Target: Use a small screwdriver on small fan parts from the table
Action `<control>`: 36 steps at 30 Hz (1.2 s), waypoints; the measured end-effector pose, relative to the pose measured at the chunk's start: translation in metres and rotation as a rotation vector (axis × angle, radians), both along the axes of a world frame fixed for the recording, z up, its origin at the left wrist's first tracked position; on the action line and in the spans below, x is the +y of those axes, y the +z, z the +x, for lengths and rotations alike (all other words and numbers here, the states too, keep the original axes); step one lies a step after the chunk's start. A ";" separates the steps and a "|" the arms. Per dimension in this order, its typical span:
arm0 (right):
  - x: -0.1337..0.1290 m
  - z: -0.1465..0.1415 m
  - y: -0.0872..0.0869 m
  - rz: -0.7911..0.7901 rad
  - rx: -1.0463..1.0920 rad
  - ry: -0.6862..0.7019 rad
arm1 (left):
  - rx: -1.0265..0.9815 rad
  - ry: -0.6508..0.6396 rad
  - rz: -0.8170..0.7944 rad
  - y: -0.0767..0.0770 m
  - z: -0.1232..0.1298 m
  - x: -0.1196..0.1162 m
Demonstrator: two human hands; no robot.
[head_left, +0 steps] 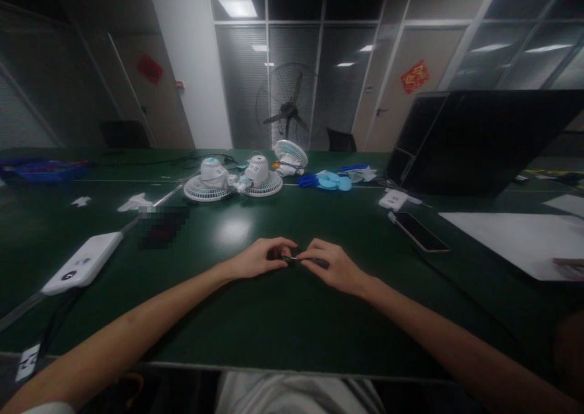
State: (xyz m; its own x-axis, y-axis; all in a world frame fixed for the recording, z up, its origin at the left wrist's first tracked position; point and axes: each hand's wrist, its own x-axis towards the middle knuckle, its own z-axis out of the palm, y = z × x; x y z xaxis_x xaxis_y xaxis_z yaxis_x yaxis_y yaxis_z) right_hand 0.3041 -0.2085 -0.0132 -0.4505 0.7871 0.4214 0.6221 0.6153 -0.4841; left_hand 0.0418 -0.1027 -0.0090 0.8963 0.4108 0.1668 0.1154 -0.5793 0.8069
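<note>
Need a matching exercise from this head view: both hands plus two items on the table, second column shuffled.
1. left hand
2. right hand
3. phone
4. white fans

A. near the far edge of the table
B. holds a slim tool
C. lies flat, right of both hands
D. holds a small green piece

Pairs: 1-D, 2-B, 3-C, 4-A

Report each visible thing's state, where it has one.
Left hand: pinching small green part
Right hand: pinching thin tool
Phone: flat, screen dark
Left white fan: grille down
Middle white fan: grille down
Right white fan: tilted
Standing fan: blades seem still
Right door: looks shut
</note>
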 end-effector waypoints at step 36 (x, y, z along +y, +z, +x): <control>-0.002 0.003 0.004 0.023 0.088 -0.048 | 0.071 0.420 0.383 -0.010 -0.040 0.070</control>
State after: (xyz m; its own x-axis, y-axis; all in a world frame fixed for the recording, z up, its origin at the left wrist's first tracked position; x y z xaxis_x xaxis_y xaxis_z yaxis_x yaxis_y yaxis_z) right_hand 0.3072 -0.2109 -0.0094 -0.3729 0.7966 0.4758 0.6071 0.5973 -0.5241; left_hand 0.0013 -0.0332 -0.0187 0.6836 0.6566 0.3188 0.4454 -0.7212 0.5305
